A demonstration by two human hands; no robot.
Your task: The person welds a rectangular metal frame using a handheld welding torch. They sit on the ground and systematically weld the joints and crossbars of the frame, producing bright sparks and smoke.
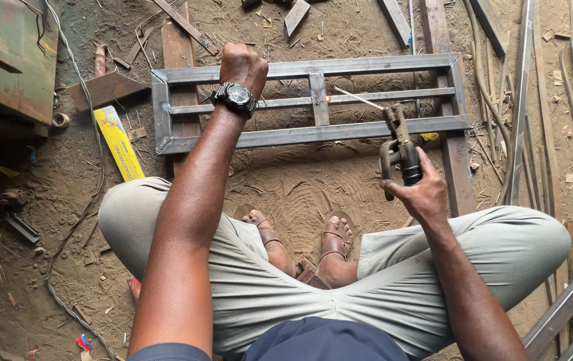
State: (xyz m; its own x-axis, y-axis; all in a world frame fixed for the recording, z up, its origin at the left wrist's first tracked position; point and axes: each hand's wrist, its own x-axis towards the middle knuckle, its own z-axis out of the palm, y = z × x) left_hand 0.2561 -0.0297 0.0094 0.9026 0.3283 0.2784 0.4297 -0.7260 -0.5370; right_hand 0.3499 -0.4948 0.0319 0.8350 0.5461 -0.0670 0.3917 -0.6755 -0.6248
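the person squats on a dirt floor over a grey steel frame (313,100). the left hand (243,67) is curled into a fist, resting on the frame's top bar. the right hand (420,190) grips an electrode holder (400,150), its thin rod (360,98) touching the middle rail at a small glow. a long yellow box (119,144) with blue print lies flat, left of the frame.

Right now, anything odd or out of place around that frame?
Mostly workshop clutter: metal offcuts lie scattered on the dirt around the steel frame, and a yellow packet lies in the dust. The frame looks square. Notably, sandalled feet sit close beneath the electrode holder.
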